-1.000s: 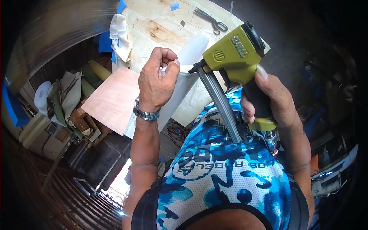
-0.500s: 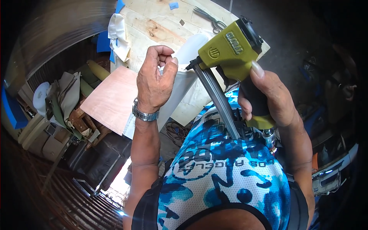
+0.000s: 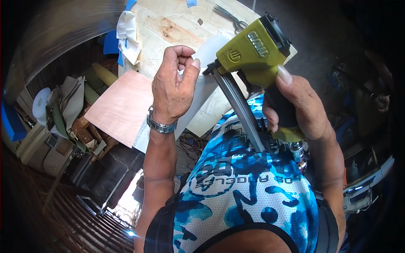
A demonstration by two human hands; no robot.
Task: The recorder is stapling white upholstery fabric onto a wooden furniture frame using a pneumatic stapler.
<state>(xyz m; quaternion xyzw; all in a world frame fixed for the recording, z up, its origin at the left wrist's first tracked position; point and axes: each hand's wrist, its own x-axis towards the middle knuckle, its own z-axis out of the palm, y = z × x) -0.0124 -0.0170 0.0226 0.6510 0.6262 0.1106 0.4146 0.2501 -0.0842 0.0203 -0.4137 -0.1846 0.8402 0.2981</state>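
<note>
My right hand (image 3: 301,105) is wrapped around the black grip of a green pneumatic staple gun (image 3: 244,52). The gun's nose points left and rests at or just above the edge of a white fabric-like sheet (image 3: 213,47). Beside the nose, my left hand (image 3: 175,86) is closed, with thumb and curled fingers pinching the sheet's edge; the fingertips are partly hidden. Left of that hand a thin pinkish plywood panel (image 3: 120,105) lies tilted, its lower edge bordered in white. A metal watch (image 3: 161,125) circles my left wrist.
Beyond my hands is a pale wooden worktable (image 3: 164,25) with dark scissors (image 3: 232,17) near its far right edge. A crumpled white cloth (image 3: 128,36) hangs at its left side. Fabric rolls and scraps (image 3: 69,99) are piled at left. Cords (image 3: 194,145) lie below.
Relative to the plywood panel, my left hand and the staple gun have shifted slightly, with the panel a little farther left in view. Both grips stay the same.
</note>
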